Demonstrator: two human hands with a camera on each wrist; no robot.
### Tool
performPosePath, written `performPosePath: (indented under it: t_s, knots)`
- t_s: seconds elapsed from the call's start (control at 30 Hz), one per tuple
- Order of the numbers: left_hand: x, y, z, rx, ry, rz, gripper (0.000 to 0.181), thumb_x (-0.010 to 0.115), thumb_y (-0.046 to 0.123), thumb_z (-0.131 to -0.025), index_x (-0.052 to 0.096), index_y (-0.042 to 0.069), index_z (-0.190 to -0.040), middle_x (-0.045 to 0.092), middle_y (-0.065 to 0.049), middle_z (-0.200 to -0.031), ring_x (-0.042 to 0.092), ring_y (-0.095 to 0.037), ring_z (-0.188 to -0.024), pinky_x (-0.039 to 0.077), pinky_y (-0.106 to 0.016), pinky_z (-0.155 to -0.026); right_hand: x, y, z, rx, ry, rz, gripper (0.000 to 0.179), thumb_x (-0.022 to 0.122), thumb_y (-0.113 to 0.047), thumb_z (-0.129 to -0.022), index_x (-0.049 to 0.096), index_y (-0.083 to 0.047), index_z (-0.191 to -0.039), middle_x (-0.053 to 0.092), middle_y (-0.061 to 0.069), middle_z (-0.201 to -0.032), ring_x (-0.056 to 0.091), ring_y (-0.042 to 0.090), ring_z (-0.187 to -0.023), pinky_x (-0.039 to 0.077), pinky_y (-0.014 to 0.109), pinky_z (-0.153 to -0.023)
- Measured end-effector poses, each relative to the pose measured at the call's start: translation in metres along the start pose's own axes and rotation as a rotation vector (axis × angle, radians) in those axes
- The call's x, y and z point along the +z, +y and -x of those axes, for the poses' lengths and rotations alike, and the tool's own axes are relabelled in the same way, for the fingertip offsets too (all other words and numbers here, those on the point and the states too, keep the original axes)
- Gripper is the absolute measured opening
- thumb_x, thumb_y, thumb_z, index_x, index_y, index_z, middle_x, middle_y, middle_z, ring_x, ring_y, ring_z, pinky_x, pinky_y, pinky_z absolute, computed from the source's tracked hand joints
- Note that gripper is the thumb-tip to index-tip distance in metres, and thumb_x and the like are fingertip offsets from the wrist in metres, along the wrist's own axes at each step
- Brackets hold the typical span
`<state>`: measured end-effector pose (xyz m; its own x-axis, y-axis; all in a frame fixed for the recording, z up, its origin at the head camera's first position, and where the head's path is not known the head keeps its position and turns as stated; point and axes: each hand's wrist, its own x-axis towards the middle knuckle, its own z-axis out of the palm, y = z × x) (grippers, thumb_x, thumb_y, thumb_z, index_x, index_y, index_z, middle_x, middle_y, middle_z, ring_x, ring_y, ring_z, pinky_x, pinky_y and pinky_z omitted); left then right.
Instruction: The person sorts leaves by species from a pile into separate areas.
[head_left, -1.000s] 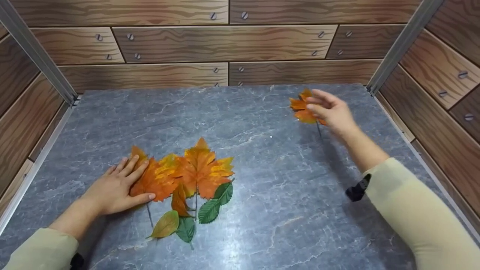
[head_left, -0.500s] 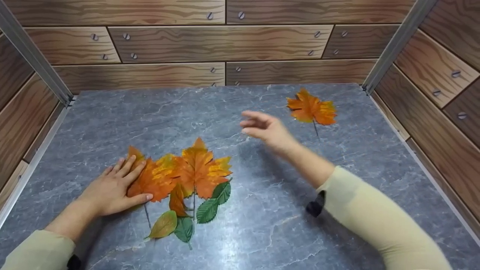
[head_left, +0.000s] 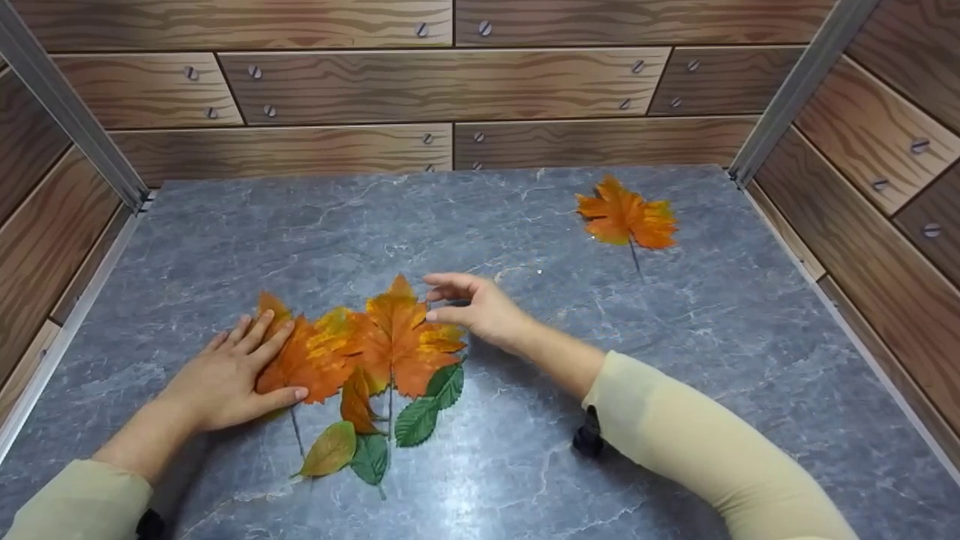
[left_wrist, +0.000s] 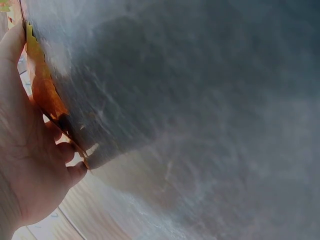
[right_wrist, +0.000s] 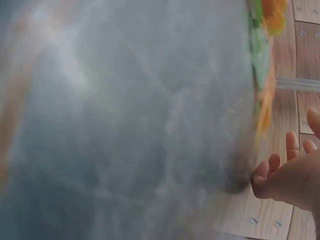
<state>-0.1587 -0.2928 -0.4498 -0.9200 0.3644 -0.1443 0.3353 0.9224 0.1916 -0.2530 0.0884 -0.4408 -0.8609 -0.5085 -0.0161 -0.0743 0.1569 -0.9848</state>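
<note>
My left hand (head_left: 225, 375) lies flat with spread fingers on an orange maple leaf (head_left: 315, 367) at the left of the table, covering part of it. Beside that leaf, partly overlapping it, is a second orange and yellow maple leaf (head_left: 397, 330). Just right of this second leaf hovers my right hand (head_left: 484, 311), its fingers loosely bent and nothing held; whether the fingertips touch the leaf cannot be told. Below the maple leaves lie green leaves (head_left: 420, 420), a brownish-orange leaf (head_left: 358, 401) and a yellow-green leaf (head_left: 330, 450). The left wrist view shows the pressed leaf (left_wrist: 45, 90) under the fingers.
A separate orange maple leaf (head_left: 626, 214) with a dark stem lies at the back right of the grey marbled table (head_left: 300, 232). Wood-patterned walls (head_left: 450, 86) with metal corner posts (head_left: 787, 90) enclose the back and sides.
My right hand has left the maple leaf at the back right and moved left and toward me, up to the leaf cluster. The left hand has stayed in place.
</note>
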Motion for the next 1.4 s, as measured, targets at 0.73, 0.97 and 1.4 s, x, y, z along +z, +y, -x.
performPosePath:
  t_s: [0.73,0.97,1.4]
  knots:
    - [-0.004,-0.001,0.002,-0.008,0.001,-0.001,0.103,0.049,0.081,-0.097,0.025,0.013,-0.17,0.014,-0.027,-0.173,0.016,-0.055,-0.155,0.019,-0.077,-0.118,0.005,0.007,0.009,0.0,-0.144,0.495,0.098,0.095,-0.029,-0.08,0.044,-0.031,-0.164,0.043,0.002,-0.165,0.035,0.029,-0.152,0.024,0.058,-0.125]
    - [-0.001,0.0,0.003,-0.005,0.006,-0.006,0.103,0.049,0.081,-0.097,0.026,0.012,-0.17,0.015,-0.028,-0.173,0.017,-0.056,-0.155,0.02,-0.077,-0.118,0.007,0.009,0.01,-0.012,-0.18,0.567,0.101,0.094,-0.023,-0.08,0.041,-0.03,-0.165,0.042,0.003,-0.163,0.031,0.031,-0.151,0.025,0.062,-0.123]
    - [0.001,-0.001,0.001,-0.011,-0.001,0.002,0.103,0.049,0.082,-0.096,0.026,0.013,-0.17,0.014,-0.027,-0.173,0.016,-0.056,-0.155,0.018,-0.077,-0.118,0.006,0.01,0.009,-0.031,-0.173,0.587,0.097,0.093,-0.021,-0.081,0.043,-0.029,-0.164,0.049,0.002,-0.159,0.035,0.029,-0.147,0.025,0.057,-0.124]
